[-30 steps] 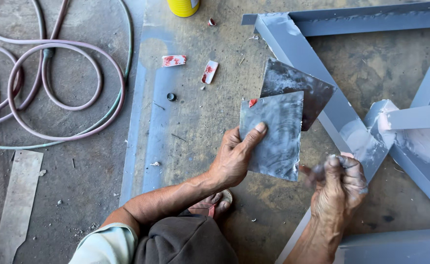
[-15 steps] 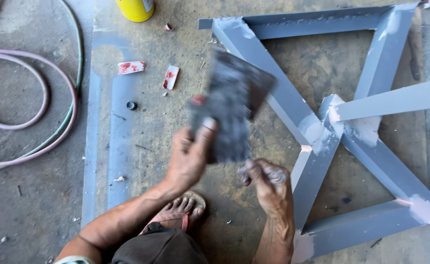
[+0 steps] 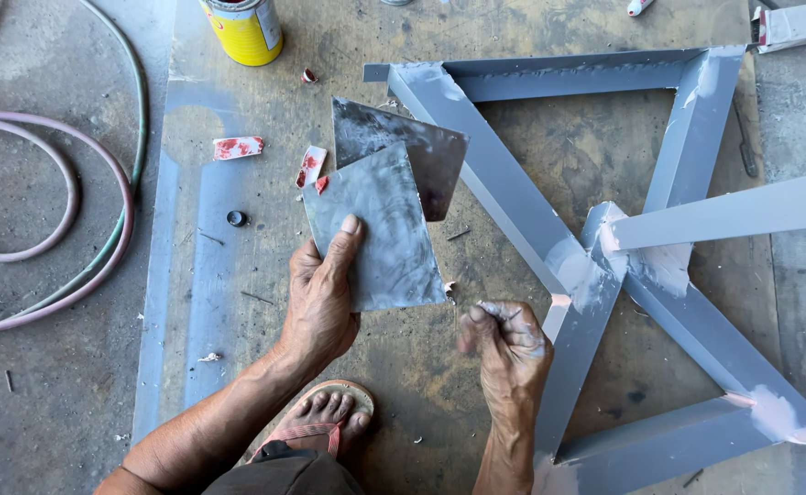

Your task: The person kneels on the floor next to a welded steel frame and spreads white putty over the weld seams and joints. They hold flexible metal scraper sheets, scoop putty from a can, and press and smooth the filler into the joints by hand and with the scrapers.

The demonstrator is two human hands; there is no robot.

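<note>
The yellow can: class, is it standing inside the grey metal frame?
No, the yellow can stands on the floor outside the grey metal frame, off to its left.

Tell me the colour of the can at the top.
Yellow can, red marks on it; head view.

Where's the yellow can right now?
Head view, top left of centre: the yellow can stands on the floor, cut by the top edge, above the two metal sheets, beside the hose.

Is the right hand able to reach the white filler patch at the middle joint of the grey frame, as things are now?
Probably yes. The right hand hovers beside the grey frame, and nothing lies between it and the white filler patch. Its fingertips appear smeared with pale paste.
</note>
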